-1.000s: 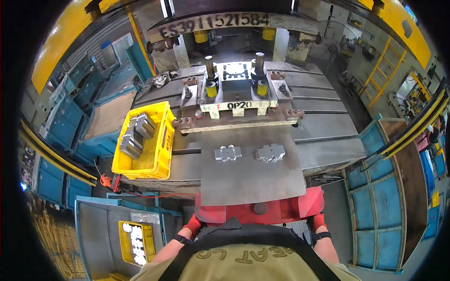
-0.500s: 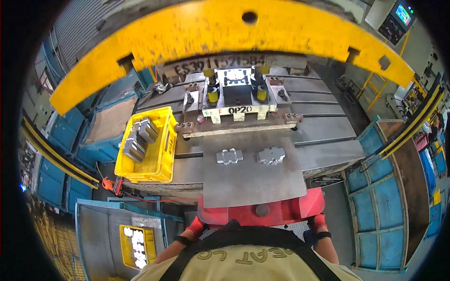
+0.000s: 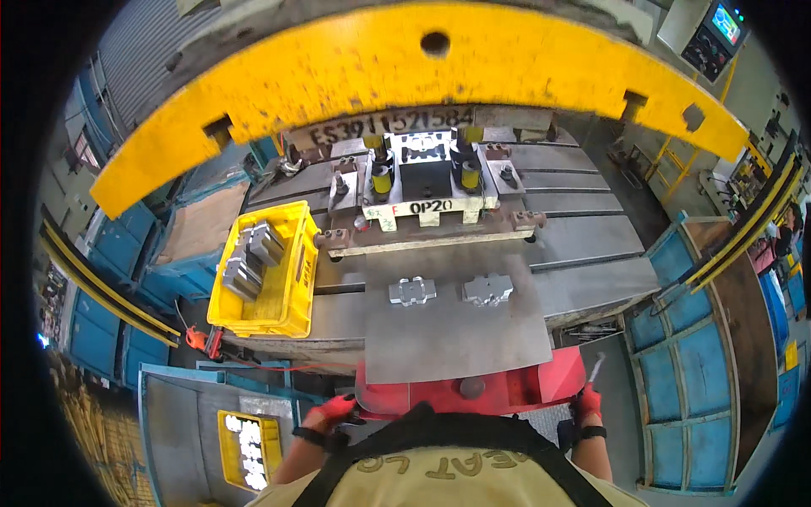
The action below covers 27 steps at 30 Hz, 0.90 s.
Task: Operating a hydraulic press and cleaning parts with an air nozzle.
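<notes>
In the head view, the red-gloved left hand [image 3: 338, 408] is beside the left end of a red console [image 3: 431, 393]; whether its fingers are spread or closed, I cannot tell. The right hand [image 3: 589, 404], near the console's other end, is closed around a slim grey tool [image 3: 597, 365] pointing up. Two grey metal parts [image 3: 487, 290] lie apart, side by side, on a flat plate [image 3: 456, 342] before the die [image 3: 427, 180]. To their left, a yellow crate [image 3: 269, 325] holds grey blocks [image 3: 243, 277].

Red console [image 3: 431, 395] — between gloved hands [image 3: 336, 409]
</notes>
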{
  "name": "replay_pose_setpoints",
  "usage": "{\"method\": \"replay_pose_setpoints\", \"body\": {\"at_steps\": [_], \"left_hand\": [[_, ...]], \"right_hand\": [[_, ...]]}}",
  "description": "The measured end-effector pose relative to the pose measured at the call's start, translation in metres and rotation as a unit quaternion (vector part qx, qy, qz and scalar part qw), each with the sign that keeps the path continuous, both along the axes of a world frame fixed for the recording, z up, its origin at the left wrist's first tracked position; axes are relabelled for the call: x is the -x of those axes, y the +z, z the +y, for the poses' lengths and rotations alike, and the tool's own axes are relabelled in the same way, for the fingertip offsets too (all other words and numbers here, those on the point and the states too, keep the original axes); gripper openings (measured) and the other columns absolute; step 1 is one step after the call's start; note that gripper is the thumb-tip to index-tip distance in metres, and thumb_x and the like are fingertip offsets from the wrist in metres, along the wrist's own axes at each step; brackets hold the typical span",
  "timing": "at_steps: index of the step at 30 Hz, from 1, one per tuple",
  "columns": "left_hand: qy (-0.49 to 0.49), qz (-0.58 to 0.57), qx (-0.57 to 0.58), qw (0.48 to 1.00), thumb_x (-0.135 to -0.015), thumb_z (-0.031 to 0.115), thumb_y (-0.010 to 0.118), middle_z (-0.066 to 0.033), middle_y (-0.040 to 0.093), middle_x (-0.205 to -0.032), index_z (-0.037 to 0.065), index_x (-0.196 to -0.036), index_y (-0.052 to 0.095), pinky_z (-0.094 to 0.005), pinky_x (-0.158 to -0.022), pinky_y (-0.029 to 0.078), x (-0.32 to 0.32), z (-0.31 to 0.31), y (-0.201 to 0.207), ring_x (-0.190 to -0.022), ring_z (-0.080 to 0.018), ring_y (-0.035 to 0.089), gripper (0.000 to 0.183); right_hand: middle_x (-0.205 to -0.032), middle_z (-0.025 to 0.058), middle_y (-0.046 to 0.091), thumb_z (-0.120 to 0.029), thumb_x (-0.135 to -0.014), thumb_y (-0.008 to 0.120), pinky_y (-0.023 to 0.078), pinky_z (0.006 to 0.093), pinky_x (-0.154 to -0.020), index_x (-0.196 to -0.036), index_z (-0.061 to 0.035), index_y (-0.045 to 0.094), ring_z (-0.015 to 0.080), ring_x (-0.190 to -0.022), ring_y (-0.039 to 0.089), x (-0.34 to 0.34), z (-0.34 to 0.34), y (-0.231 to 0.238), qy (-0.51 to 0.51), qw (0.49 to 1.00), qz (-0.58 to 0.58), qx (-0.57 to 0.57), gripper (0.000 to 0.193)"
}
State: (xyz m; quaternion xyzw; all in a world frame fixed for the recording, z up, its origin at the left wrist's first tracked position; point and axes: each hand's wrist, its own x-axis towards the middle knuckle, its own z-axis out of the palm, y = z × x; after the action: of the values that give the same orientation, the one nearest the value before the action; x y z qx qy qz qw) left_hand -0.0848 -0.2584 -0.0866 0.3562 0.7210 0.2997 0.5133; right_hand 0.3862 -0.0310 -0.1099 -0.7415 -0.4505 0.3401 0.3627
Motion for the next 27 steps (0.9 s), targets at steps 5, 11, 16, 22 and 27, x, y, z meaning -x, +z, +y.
{"method": "replay_pose_setpoints", "body": {"at_steps": [5,11,16,22,27], "left_hand": [[-0.073,0.178,0.054,0.98,-0.071,0.035,0.046,-0.0141,0.054,-0.092,0.005,-0.095,0.052,-0.0308,-0.076,0.037,0.054,0.062,0.11,-0.088,-0.0251,0.049,0.039],[-0.018,0.196,-0.243,0.95,-0.074,0.021,0.05,-0.0035,0.054,-0.082,0.005,-0.09,0.051,-0.0242,-0.068,0.038,0.066,0.206,0.186,-0.076,-0.011,0.048,0.023],[0.013,0.145,-0.332,0.932,-0.073,0.023,0.052,-0.0041,0.055,-0.073,0.006,-0.089,0.052,-0.0235,-0.06,0.038,0.071,0.326,0.22,-0.066,-0.012,0.049,0.024],[0.049,0.445,-0.178,0.876,-0.065,0.04,0.054,-0.0206,0.048,-0.099,-0.001,-0.101,0.043,-0.0317,-0.077,0.037,0.072,0.41,0.241,-0.094,-0.0305,0.046,0.057],[-0.016,0.49,-0.057,0.87,-0.067,0.036,0.052,-0.0208,0.051,-0.095,-0.002,-0.094,0.05,-0.0315,-0.076,0.039,0.059,0.444,0.256,-0.093,-0.0288,0.048,0.047]], "right_hand": [[-0.072,0.0052,0.051,-0.019,-0.068,0.056,0.04,0.0293,-0.05,-0.09,0.0008,0.043,0.0157,-0.054,0.048,0.02,0.03,0.073,-0.205,0.972,0.098,-0.05,0.032],[-0.061,-0.0009,0.046,-0.019,-0.078,0.048,0.039,0.0215,-0.046,-0.084,-0.0073,0.047,0.0093,-0.049,0.045,0.091,0.059,0.102,0.095,0.906,0.413,0.006,0.013],[-0.067,0.0045,0.051,-0.025,-0.079,0.045,0.042,0.0271,-0.053,-0.078,-0.0059,0.047,0.014,-0.056,0.05,0.141,0.052,0.098,0.197,0.862,0.458,0.088,0.019],[-0.066,-0.0011,0.05,-0.02,-0.073,0.054,0.038,0.0221,-0.055,-0.073,-0.005,0.052,0.0068,-0.06,0.045,0.151,0.033,0.086,0.209,0.903,0.359,0.105,0.015],[-0.07,-0.0013,0.05,-0.019,-0.074,0.054,0.037,0.0206,-0.056,-0.074,-0.0055,0.052,0.006,-0.061,0.045,0.142,0.032,0.072,0.19,0.901,0.378,0.098,0.013]]}}
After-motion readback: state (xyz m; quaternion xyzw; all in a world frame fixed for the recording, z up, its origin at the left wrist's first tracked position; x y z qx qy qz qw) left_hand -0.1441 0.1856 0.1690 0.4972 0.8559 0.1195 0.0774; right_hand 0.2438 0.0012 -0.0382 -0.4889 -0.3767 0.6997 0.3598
